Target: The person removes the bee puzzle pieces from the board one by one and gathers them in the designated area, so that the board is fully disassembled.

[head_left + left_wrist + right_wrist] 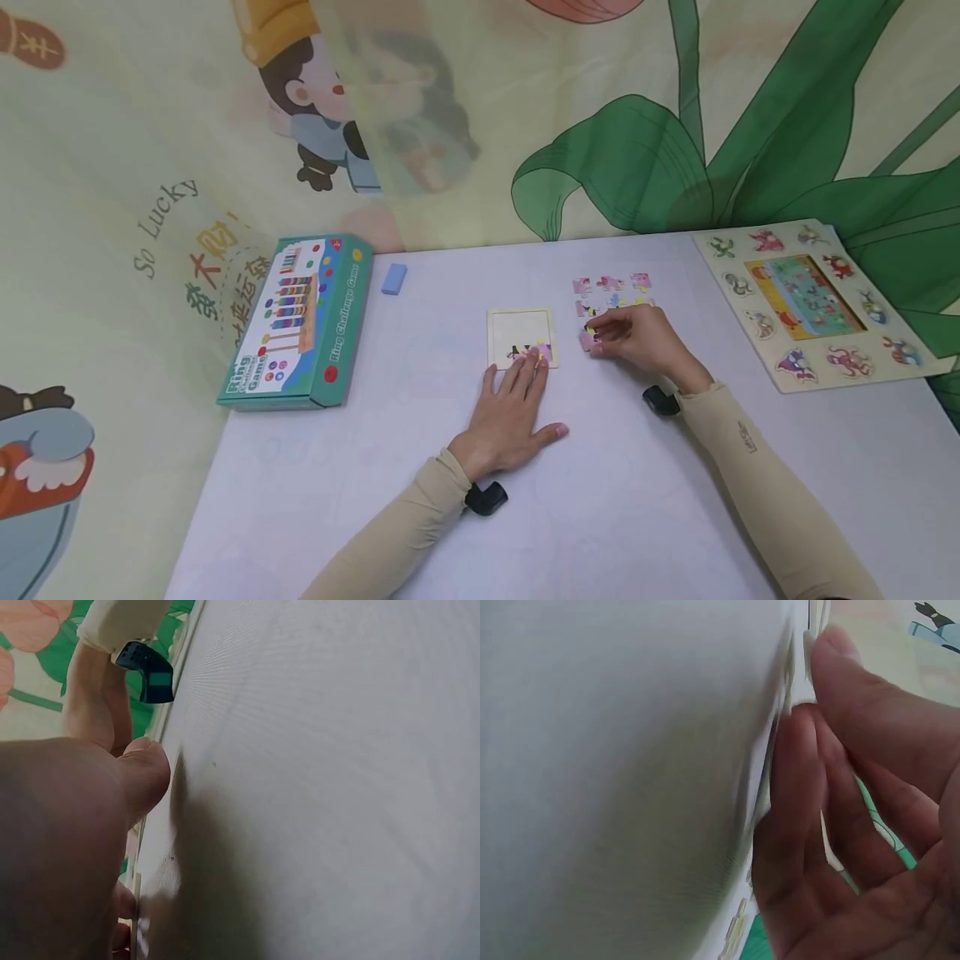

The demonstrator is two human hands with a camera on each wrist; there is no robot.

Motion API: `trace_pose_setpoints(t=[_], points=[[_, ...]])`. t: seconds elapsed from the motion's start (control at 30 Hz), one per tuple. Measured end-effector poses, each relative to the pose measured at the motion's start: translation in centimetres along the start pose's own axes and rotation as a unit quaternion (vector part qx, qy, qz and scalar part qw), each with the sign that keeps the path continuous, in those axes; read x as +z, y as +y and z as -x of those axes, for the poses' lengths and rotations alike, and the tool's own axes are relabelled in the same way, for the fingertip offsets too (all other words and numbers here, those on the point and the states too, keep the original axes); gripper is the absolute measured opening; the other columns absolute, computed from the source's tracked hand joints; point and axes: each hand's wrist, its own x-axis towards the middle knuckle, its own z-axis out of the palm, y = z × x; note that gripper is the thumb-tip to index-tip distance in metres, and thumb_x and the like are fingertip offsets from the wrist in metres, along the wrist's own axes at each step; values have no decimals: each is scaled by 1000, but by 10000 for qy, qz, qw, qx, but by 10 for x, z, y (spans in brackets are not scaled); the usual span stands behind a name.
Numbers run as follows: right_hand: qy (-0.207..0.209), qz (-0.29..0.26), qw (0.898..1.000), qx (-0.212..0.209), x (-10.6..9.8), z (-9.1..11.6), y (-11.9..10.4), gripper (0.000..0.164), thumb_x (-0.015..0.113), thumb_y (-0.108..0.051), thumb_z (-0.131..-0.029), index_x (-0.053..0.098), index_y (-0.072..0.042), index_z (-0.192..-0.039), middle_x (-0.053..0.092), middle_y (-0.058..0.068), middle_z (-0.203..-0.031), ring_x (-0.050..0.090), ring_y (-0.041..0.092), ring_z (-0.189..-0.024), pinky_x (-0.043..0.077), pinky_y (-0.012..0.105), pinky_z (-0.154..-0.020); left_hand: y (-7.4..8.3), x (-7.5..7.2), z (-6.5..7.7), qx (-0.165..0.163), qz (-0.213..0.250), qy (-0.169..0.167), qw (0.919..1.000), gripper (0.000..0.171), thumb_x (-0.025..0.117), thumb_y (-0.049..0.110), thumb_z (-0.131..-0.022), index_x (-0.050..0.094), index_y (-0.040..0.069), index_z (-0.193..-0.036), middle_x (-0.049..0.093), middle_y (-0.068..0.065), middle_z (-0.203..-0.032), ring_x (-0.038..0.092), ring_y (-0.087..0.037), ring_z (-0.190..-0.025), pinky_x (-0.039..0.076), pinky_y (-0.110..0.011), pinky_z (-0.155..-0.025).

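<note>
A small square puzzle tray (492, 337) lies mid-table, with a few joined pink, yellow and black pieces (543, 350) along its near edge. My left hand (506, 421) rests flat there, straight fingertips on the tray's near edge and pieces, thumb spread aside. To the right, loose pink puzzle pieces (611, 283) lie in rows. My right hand (645, 342) is over the nearest of them, pinching a small puzzle piece (588, 340) at the fingertips. In the right wrist view the thumb (840, 652) touches a thin pale edge; the piece's printed face is hidden there.
A green and white Ring Challenge Game box (300, 325) stands on the left of the table. Beside it lies a blue block (394, 279). A large wooden board with animal pictures (780, 367) lies at the right. A printed cloth (450, 217) hangs behind the table.
</note>
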Motion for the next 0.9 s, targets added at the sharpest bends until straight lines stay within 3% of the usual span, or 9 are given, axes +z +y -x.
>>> trace_pose_setpoints(t=[0.4, 0.63, 0.9], points=[[-103, 425, 9990, 122, 0, 0, -3, 36, 94, -14, -80, 82, -4, -113, 74, 9, -89, 61, 23, -81, 48, 30, -71, -7, -3, -4, 41, -39, 314, 9995, 86, 42, 65, -108, 20, 10, -171, 20, -7, -178, 24, -29, -161, 25, -56, -127], [-47, 468, 9988, 107, -2, -1, -4, 37, 95, -16, -79, 81, -2, -110, 73, 10, -88, 62, 22, -78, 48, 29, -69, -5, 0, -5, -106, 270, 448, 9986, 80, 48, 60, -108, 26, 14, -170, 20, -5, -178, 11, -36, -165, 22, -59, -128], [-27, 325, 9993, -182, 6, -11, -16, 30, 91, -18, -84, 81, -2, -107, 77, 10, -90, 68, 23, -81, 53, 31, -75, -5, -1, 0, -208, 645, 427, 9968, 79, 51, 57, -108, 25, 17, -171, 9, -10, -180, -2, -49, -164, 15, -64, -129]])
